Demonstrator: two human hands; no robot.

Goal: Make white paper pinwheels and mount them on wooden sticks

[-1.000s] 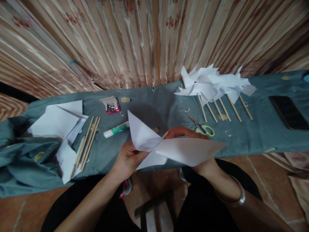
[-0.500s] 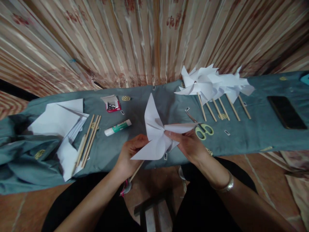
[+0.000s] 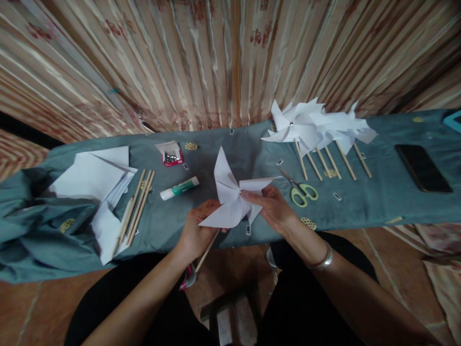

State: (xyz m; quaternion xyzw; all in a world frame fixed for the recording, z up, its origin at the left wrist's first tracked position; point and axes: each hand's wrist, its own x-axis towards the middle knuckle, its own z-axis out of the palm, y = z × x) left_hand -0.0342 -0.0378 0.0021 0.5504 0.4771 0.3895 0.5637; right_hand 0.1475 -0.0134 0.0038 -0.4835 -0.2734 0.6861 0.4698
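Observation:
A white paper pinwheel [image 3: 230, 211] is held between my two hands over the front of the table. My left hand [image 3: 200, 228] is closed behind its lower-left blade, and a thin wooden stick [image 3: 207, 252] slants down from under that hand. Part of the left fingers is hidden by the paper. My right hand [image 3: 275, 206] grips the pinwheel from the right, its thumb pressing beside the small pin [image 3: 240, 192] at the centre. Close to the right hand lie scissors [image 3: 304, 192] with light green handles. A glue stick [image 3: 179, 188] lies beyond the left hand.
Several pinwheels on sticks [image 3: 317, 122] lie at the back right, near a dark phone [image 3: 422, 168]. On the left are white paper sheets [image 3: 86, 178], wooden sticks [image 3: 141, 206] and a small red box of pins [image 3: 172, 156]. A curtain [image 3: 216, 62] hangs behind the grey-green tablecloth [image 3: 363, 206].
The pinwheel and my right hand have shifted slightly left, and the right-hand blade now sits further from the scissors. Both hands keep their hold. The whole view has shifted a little.

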